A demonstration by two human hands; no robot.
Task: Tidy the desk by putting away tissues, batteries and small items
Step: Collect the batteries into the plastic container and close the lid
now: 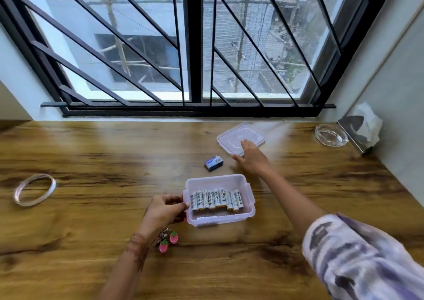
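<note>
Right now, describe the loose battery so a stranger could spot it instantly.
Find the wooden desk below the barred window. Between the open clear box and its lid lies the loose battery. It is a blue-and-white block; the ones in the box are slim white cylinders.

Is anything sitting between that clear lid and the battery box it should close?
Only a small blue battery lies on the desk between lid and box, slightly left; the box's top is open.

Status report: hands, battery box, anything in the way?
Left hand grips box wall; right hand open at lid. Batteries boxed, lid off. Loose battery between box and lid.
</note>
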